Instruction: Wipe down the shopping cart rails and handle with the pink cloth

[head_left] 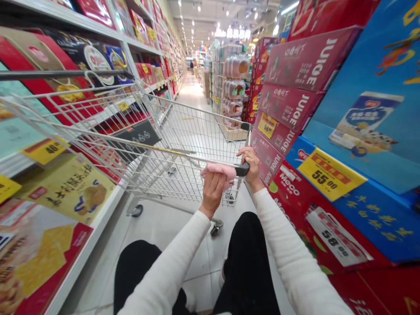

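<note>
A wire shopping cart (177, 175) stands crosswise in front of my knees, its basket holding nothing that I can see. My left hand (213, 190) presses a pink cloth (219, 169) over the top rim of the near side, close to the cart's right end. The fingers are bent over the cloth. Just to the right, my right hand (251, 164) is wrapped round the cart's end by the black corner piece (242, 169). At the far left runs the cart's dark handle bar (65, 75). A dark panel (136, 135) hangs on the basket's left part.
Shelves of gift boxes (95, 57) line the left side. On the right rise stacked red juice cartons (288, 65) and a blue milk carton display (367, 131) with price tags. Bottled packs (236, 87) stand beyond the cart. A person (192, 65) is far down the aisle.
</note>
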`<state>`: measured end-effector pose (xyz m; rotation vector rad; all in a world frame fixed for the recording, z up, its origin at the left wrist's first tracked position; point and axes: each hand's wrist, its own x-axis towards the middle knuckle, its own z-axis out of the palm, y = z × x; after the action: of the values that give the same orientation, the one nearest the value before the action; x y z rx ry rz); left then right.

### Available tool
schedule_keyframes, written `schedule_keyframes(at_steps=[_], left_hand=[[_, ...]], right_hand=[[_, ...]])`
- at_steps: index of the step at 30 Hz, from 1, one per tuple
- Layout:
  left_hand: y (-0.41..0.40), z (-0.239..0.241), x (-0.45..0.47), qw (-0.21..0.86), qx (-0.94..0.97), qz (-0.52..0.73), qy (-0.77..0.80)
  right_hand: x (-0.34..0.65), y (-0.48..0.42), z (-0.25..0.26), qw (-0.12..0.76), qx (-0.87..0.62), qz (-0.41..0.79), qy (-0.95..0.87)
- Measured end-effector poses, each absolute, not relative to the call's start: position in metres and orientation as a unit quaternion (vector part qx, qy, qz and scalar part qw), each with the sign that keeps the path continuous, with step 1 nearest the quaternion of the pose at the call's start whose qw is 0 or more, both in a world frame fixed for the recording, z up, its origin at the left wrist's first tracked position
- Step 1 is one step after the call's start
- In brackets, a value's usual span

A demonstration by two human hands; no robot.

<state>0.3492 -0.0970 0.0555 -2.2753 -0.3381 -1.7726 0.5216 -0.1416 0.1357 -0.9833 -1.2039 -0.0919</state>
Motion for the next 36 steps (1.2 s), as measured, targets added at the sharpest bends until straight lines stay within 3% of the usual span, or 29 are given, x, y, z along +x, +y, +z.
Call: schedule_keyframes(at_steps=[5,14,25,36], left_hand=[[-0.120,0.042,0.325,0.099,-0.822,-0.548,-0.122],[-0.114,0.094,0.336,0.111,-0.789,-0.579,-0.172],[-0.109,0.055,0.339,0.110,-0.820,-0.545,-0.135],[-0.118,0.092,0.306,0.080,-0.793,-0.590,-0.126]], right_hand=[[0.521,-0.140,0.137,0.719,-0.444,-0.030,-0.534],[0.510,-0.142,0.136,0.726,-0.446,-0.040,-0.521],[0.508,-0.140,0.135,0.729,-0.445,-0.036,-0.519],[0.503,-0.143,0.137,0.736,-0.434,-0.038,-0.519]])
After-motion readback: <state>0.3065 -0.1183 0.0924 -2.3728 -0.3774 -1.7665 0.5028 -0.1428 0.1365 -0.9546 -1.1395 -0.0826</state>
